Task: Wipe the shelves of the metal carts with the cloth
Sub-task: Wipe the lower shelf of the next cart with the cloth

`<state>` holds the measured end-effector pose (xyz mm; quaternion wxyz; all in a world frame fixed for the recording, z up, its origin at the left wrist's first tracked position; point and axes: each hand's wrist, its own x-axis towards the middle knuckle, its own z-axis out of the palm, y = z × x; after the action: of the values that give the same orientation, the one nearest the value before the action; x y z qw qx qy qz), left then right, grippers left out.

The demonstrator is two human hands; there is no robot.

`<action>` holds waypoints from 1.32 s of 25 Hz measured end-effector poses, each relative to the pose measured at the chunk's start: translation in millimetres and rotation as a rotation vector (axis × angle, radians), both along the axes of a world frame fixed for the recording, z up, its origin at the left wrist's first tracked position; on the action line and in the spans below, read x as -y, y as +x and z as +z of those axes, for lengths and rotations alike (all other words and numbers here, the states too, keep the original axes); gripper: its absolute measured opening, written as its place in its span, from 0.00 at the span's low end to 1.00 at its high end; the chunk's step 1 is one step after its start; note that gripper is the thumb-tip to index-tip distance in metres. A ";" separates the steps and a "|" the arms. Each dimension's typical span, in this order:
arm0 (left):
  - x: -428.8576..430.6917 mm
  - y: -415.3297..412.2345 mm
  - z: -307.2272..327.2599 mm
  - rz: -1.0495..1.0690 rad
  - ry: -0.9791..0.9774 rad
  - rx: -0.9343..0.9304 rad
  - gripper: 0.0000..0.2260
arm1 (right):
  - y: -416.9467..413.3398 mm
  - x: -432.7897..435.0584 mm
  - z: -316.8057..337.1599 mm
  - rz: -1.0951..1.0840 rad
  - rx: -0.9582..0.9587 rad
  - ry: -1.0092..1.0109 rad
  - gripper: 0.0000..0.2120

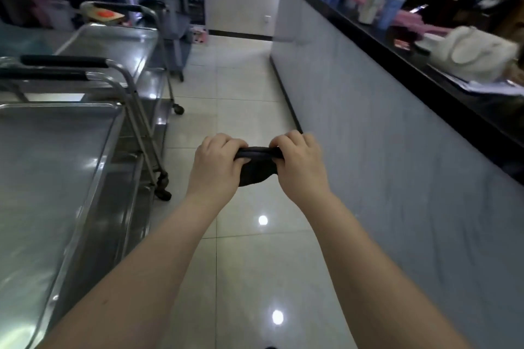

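A dark cloth (256,163) is stretched between both hands over the tiled aisle. My left hand (217,164) grips its left end and my right hand (300,164) grips its right end. The nearest metal cart (56,167) stands at the left, its steel top shelf bare and its black-gripped handle (65,61) at the far end. A second metal cart (113,45) stands behind it with a bare top shelf. Both hands are to the right of the near cart, apart from it.
A long white counter (368,110) with a black top runs along the right, carrying bottles, pink items and a white bag (476,51). A grey trolley (170,8) stands at the far end. Glossy floor tiles (241,88) run between the carts and the counter.
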<state>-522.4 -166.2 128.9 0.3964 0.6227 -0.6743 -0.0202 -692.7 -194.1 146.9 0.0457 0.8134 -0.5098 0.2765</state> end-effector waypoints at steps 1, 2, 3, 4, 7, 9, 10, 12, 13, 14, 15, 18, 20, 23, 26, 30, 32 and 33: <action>17.3 0.8 4.4 0.048 0.003 -0.008 0.08 | 2.7 26.8 3.3 0.041 -0.008 0.005 0.10; 34.5 3.7 8.2 0.098 -0.002 -0.010 0.09 | 8.0 53.4 7.5 0.088 -0.017 0.006 0.10; 49.3 9.1 11.4 0.147 -0.012 -0.008 0.09 | 15.6 77.5 11.6 0.138 -0.026 0.004 0.11; 67.4 17.8 14.7 0.199 -0.021 -0.001 0.09 | 27.3 104.6 16.3 0.192 -0.040 0.006 0.11; 113.0 54.2 25.4 0.327 -0.042 0.043 0.10 | 72.9 166.9 29.6 0.319 -0.073 -0.016 0.12; 141.1 88.4 30.8 0.394 -0.063 0.067 0.11 | 109.6 201.8 35.3 0.364 -0.053 -0.046 0.12; 154.7 107.1 33.0 0.415 -0.072 0.076 0.11 | 129.6 217.5 36.4 0.381 -0.046 -0.054 0.12; 179.9 145.6 35.2 0.454 -0.089 0.083 0.11 | 172.0 246.2 36.0 0.415 -0.039 -0.062 0.12; 190.5 165.8 35.2 0.476 -0.086 0.079 0.11 | 194.3 259.5 35.4 0.436 -0.037 -0.052 0.13; 201.2 189.5 35.7 0.505 -0.082 0.071 0.11 | 221.3 273.2 35.3 0.464 -0.036 -0.038 0.13; 210.0 210.5 35.1 0.529 -0.078 0.063 0.11 | 245.6 285.1 34.5 0.492 -0.031 -0.023 0.13; 224.1 266.5 23.1 0.604 -0.039 0.049 0.11 | 311.0 312.0 20.8 0.574 -0.033 0.012 0.11; 225.0 298.6 10.7 0.662 0.005 0.055 0.11 | 353.1 322.6 6.6 0.641 -0.048 0.025 0.11; 218.2 337.8 -12.0 0.801 0.059 0.028 0.10 | 412.5 331.5 -17.2 0.782 -0.090 0.098 0.11; 206.7 358.5 -37.8 0.989 0.106 -0.011 0.09 | 459.5 335.9 -42.8 0.966 -0.128 0.159 0.10; 200.3 345.1 -69.6 1.242 0.180 -0.075 0.08 | 489.6 341.2 -77.3 1.225 -0.245 0.217 0.08; 202.7 324.8 -83.9 1.385 0.210 -0.115 0.08 | 493.5 346.5 -92.0 1.363 -0.308 0.232 0.09; 205.5 312.4 -90.7 1.454 0.235 -0.140 0.07 | 493.6 349.5 -98.3 1.433 -0.331 0.247 0.09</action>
<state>-210.0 -371.8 38.2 0.2828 0.9478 -0.0580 0.1358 -199.2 -543.6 48.6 -0.1613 0.9767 0.1313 0.0530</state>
